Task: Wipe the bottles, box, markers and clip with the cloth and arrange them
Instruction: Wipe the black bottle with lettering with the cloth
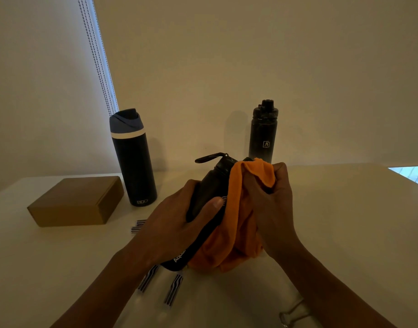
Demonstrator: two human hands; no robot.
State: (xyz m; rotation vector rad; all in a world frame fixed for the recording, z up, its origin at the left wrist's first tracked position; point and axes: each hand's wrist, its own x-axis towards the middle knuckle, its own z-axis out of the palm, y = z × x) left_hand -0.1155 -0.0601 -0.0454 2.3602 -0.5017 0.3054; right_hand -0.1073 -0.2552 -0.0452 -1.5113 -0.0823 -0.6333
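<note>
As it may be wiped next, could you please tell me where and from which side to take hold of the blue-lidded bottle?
Probably wrap the grip around the straight dark body of the blue-lidded bottle, below its white band, coming from the side away from the box: it stands upright, the box sits close beside it, and the lid slopes.

We note a pale table point(345, 221) bearing a brown box point(75, 201), a blue-capped bottle point(133, 162) beside it, a black bottle point(262, 136) at the rear, striped markers point(147, 278) and a clip point(290, 313) in front.
</note>
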